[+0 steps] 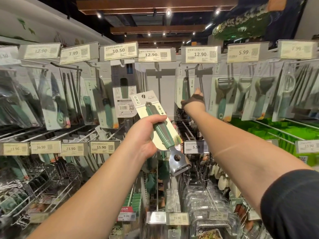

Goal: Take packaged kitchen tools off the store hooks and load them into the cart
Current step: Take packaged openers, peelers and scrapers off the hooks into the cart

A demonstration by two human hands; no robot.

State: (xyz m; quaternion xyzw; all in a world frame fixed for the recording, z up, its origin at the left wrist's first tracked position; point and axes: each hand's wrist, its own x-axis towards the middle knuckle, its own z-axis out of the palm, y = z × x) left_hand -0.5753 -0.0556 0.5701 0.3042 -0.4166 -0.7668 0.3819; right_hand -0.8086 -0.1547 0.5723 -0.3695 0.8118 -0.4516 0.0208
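My left hand (146,133) grips a carded kitchen tool (163,129) at the centre of the head view, off the hooks. It has a green handle on a pale card and a bare metal head (179,163) pointing down. My right hand (194,101) reaches up to a hanging package (183,83) with a green-handled tool under the right 12.90 tag (201,54). Its fingers curl round the lower edge of that card, thumb up. The package still hangs on its hook (189,67). No cart is in view.
Packaged knives (57,100) hang on the top row at left, peelers (222,95) at right. The hook under the middle 12.90 tag (156,55) shows bare backboard. Lower rows hold graters (69,171) and boxed goods behind price tags. Bare wire hooks (276,130) jut out at right.
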